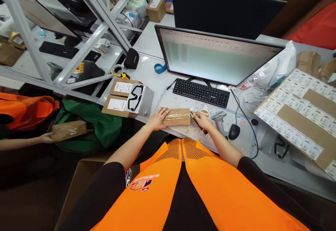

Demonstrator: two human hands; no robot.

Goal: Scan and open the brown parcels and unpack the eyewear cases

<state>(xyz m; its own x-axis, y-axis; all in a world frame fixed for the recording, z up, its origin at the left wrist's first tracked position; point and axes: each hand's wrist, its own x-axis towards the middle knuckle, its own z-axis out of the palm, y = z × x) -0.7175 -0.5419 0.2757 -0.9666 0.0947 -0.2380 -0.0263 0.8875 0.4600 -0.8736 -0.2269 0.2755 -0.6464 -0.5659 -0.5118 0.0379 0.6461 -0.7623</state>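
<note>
The box (177,117) is on the desk (147,64), on the near side of the keyboard (201,92). The hands are apart: the left hand (159,119) is clamped on the box's left end, and the right hand (202,119) is closed around a cutter (193,114), beside its right end. The mouse (234,132) is near right of the keyboard; behind the keyboard stands a monitor (220,56).

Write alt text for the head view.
A person's left hand holds a taped, oblong brown cardboard box; the right hand holds a yellow-and-black cutter at its right end. Behind sit a black keyboard and wide lit monitor.
</note>
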